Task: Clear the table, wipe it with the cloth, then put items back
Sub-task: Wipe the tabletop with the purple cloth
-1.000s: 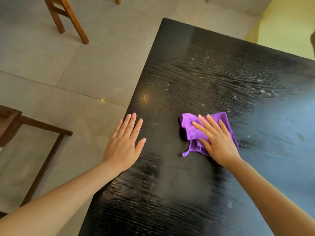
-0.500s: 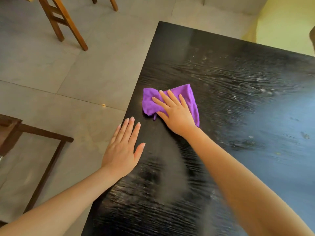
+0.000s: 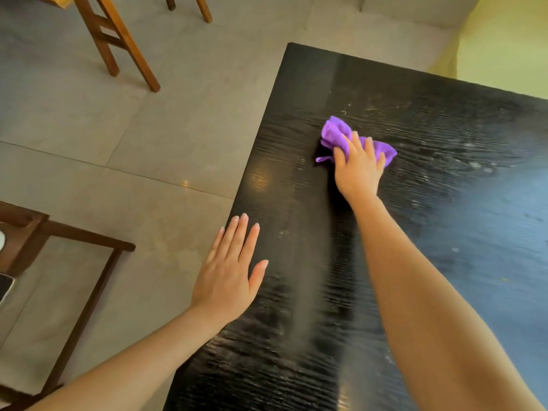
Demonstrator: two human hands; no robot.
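A black wood-grain table (image 3: 444,232) fills the right side of the view, with pale smears across its far part. A bunched purple cloth (image 3: 333,133) lies on the table's far left part. My right hand (image 3: 358,170) presses down on the cloth, fingers curled over its near side, arm stretched out. My left hand (image 3: 228,271) rests flat at the table's left edge with fingers extended, holding nothing. No other items are on the visible tabletop.
Grey tiled floor (image 3: 118,143) lies left of the table. Wooden chair legs (image 3: 118,43) stand at the top left. A dark wooden frame (image 3: 83,292) sits at the lower left. A yellow surface (image 3: 510,40) is at the top right.
My right hand has pushed the purple cloth away from me and to the right along the table. The cloth is more bunched up. My left hand has stayed at the edge.
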